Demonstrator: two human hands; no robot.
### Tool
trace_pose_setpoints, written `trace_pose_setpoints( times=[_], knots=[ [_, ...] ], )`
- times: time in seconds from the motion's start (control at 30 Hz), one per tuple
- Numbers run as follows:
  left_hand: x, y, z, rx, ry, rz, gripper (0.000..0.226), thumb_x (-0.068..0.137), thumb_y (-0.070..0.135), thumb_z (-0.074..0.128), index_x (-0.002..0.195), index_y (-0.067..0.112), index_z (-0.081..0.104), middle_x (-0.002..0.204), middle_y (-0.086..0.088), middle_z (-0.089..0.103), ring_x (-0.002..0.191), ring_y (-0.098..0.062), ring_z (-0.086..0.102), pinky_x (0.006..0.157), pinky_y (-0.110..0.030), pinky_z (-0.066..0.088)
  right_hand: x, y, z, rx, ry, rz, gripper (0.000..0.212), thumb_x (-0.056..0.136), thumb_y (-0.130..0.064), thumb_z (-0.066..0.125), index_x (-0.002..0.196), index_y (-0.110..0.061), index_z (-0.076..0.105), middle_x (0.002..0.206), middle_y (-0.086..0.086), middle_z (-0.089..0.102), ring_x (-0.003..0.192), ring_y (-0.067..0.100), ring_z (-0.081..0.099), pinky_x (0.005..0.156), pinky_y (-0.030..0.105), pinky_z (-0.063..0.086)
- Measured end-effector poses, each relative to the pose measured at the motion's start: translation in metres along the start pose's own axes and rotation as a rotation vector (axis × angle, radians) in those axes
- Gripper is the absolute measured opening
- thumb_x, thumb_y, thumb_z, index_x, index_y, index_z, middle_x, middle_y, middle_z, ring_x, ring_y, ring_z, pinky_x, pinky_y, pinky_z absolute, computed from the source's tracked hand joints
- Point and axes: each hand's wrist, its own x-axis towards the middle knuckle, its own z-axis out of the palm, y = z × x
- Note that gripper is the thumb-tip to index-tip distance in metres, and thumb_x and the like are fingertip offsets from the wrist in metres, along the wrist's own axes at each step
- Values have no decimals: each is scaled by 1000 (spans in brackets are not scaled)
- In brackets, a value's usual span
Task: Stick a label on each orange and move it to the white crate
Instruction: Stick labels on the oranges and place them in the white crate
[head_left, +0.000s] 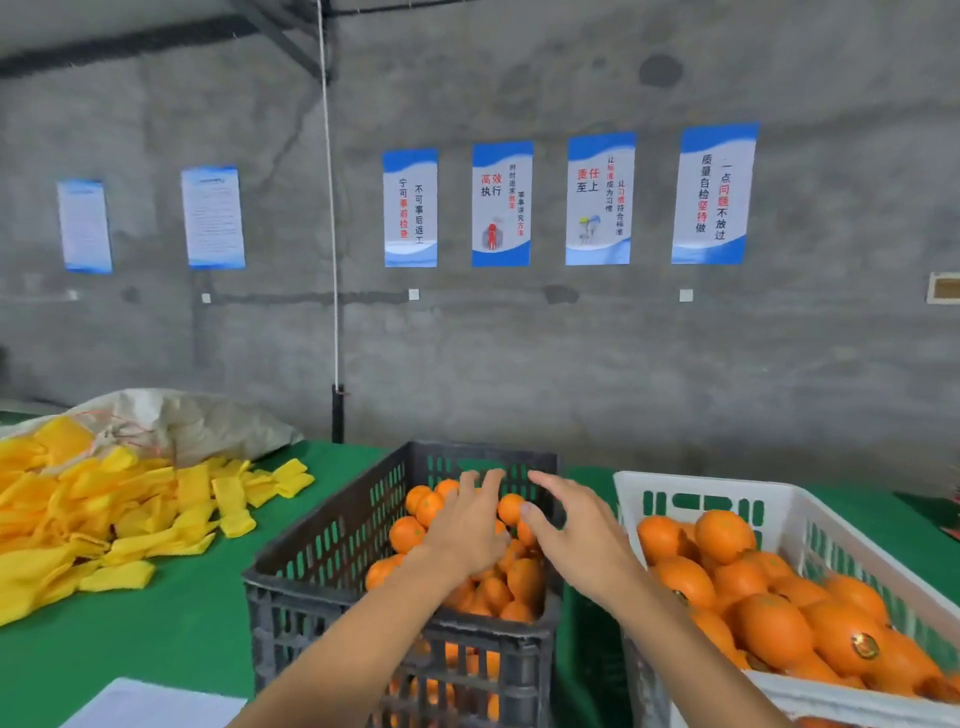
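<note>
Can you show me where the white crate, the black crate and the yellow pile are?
white crate (701, 486): head view, on its far rim.
black crate (332, 545): head view, on its left wall.
yellow pile (104, 509): head view, on the middle of the heap.

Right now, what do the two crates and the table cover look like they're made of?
Dark crate: seemingly molded plastic, matte, with slotted walls. White crate: the same, slightly glossier. Table cover: green, flat and dull, probably felt or fabric, hard to confirm.
</note>
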Motion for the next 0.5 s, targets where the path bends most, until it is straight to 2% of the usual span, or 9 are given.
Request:
trace_pose_setpoints(
  times=[0.07, 0.1, 0.17, 0.27, 0.37, 0.43, 0.5],
  knots=[
    [24, -29, -2, 42, -65, -87, 79, 93, 24, 68, 159, 24, 25, 156, -15, 28, 141, -43, 40, 112, -50, 40, 51, -7, 11, -16, -69, 87, 51, 99, -42, 58, 149, -32, 50, 152, -5, 51, 143, 16, 42, 115, 35, 37],
    [37, -44, -1, 51, -98, -127, 77, 93, 23, 69, 158, 24, 27, 155, -16, 29, 137, -44, 44, 110, -51, 43, 71, -10, 17, -53, -91, 44, 52, 99, -42, 58, 149, -31, 50, 151, -4, 52, 142, 17, 44, 114, 35, 39],
    [63, -73, 1, 65, -176, -188, 78, 92, 23, 71, 158, 24, 28, 155, -16, 29, 134, -44, 50, 108, -52, 46, 85, -7, 42, -56, -199, 80, 53, 99, -42, 58, 150, -29, 48, 151, -1, 53, 140, 20, 47, 112, 37, 41],
    [105, -113, 12, 70, -280, -277, 86, 91, 27, 76, 161, 23, 26, 160, -18, 27, 139, -43, 46, 111, -53, 46, 118, 10, 66, -87, -259, 127, 56, 99, -45, 56, 152, -30, 44, 152, 0, 51, 140, 24, 46, 111, 41, 43],
    [146, -134, 34, 136, -377, -324, 85, 95, 23, 75, 163, 25, 24, 163, -17, 28, 141, -39, 46, 103, -42, 51, 143, 27, 89, -99, -320, 182, 60, 98, -46, 56, 154, -30, 41, 154, 2, 49, 139, 27, 47, 111, 43, 44],
    [169, -143, 49, 107, -392, -342, 79, 94, 21, 75, 158, 26, 29, 150, -18, 45, 126, -37, 61, 90, -42, 58, 154, 41, 100, -113, -343, 214, 61, 98, -46, 56, 154, -30, 38, 155, 4, 47, 139, 30, 47, 111, 44, 44],
    [183, -149, 57, 17, -357, -348, 63, 93, 20, 75, 142, 28, 38, 130, -14, 51, 99, -35, 74, 80, -44, 65, 162, 51, 105, -137, -360, 219, 61, 97, -45, 56, 153, -28, 39, 154, 5, 47, 138, 30, 48, 110, 45, 44]
  ],
)
